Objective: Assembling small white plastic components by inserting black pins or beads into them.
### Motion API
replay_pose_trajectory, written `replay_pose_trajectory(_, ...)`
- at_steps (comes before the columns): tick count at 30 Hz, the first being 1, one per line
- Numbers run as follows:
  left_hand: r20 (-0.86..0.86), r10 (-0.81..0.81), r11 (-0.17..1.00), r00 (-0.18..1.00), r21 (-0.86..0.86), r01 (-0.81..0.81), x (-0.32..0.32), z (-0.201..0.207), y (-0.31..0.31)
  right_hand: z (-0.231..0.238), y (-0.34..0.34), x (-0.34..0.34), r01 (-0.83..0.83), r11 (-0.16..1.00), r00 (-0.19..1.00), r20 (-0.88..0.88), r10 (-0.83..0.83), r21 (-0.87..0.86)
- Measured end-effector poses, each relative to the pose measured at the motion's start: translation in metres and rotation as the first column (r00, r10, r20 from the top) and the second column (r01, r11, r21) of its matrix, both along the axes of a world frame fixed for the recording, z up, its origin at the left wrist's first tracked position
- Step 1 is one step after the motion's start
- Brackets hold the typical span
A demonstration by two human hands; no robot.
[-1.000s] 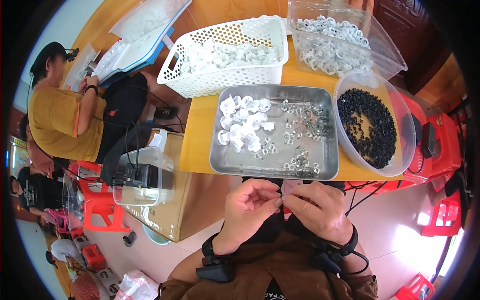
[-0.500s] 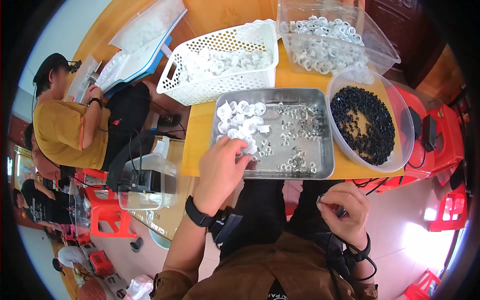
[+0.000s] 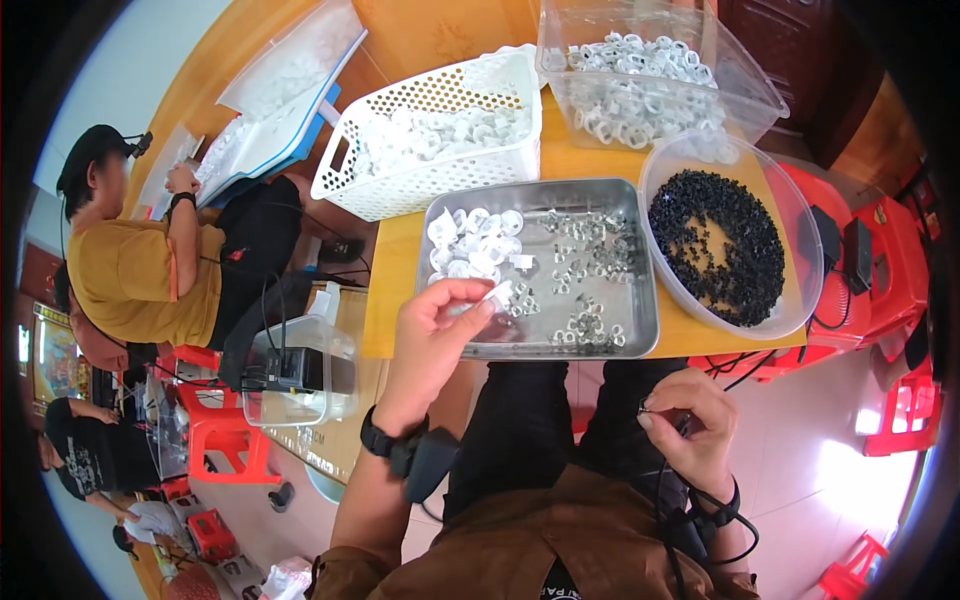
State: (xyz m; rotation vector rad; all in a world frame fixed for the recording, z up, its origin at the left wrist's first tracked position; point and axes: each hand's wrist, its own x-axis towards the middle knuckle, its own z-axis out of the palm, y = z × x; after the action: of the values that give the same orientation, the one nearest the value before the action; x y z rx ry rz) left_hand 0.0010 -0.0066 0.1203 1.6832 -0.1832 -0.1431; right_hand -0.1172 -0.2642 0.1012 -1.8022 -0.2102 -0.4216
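My left hand (image 3: 435,335) is closed in a pinch on a white plastic part (image 3: 499,294), held over the near left of a metal tray (image 3: 650,335). Behind it in the tray lies a heap of white plastic pieces (image 3: 470,240), with round faces and small tabs. Small, shiny ring-like clips (image 3: 590,325) are scattered over the tray's middle and right. Off the table's near edge, my right hand (image 3: 695,425) pinches a tiny dark or metallic piece (image 3: 644,408) between thumb and finger; its exact kind is too small to make out.
Behind the tray stand a white perforated basket (image 3: 430,180) of white parts and a clear bin (image 3: 665,90) of pale rings. A clear round tub (image 3: 805,290) holds small black pieces. At left, a co-worker (image 3: 140,255) sits near a clear box (image 3: 340,370). Cables hang from my right wrist.
My left hand has drawn a white part off the heap's near edge toward me, and it now shows between the fingertips. My right hand keeps its pinch, almost unmoved. The view has shifted slightly.
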Motion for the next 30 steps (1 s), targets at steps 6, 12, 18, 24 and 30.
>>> replay_pose_trajectory(6,-0.370,-0.432,0.701,0.822,-0.711,0.048,-0.035,0.003,-0.013,0.019,0.025,0.023,-0.062,0.977,0.998,0.042,0.055,0.206)
replay_pose_trajectory(12,-0.427,-0.407,0.704,0.808,-0.710,-0.020,-0.057,0.005,-0.026,0.028,0.037,0.033,-0.126,0.990,0.978,0.171,0.116,0.054)
replay_pose_trajectory(18,-0.402,-0.426,0.692,0.810,-0.722,0.006,-0.069,0.003,-0.031,0.021,0.043,0.033,-0.114,0.992,0.983,0.151,0.104,0.054)
replay_pose_trajectory(24,-0.463,-0.361,0.765,0.809,-0.644,-0.028,-0.071,-0.003,-0.031,0.021,0.045,0.036,-0.139,0.990,0.980,0.147,0.133,0.029)
replay_pose_trajectory(30,-0.465,-0.446,0.639,0.765,-0.764,-0.092,-0.071,-0.005,-0.031,0.021,0.047,0.036,-0.133,0.989,0.977,0.162,0.141,-0.058)
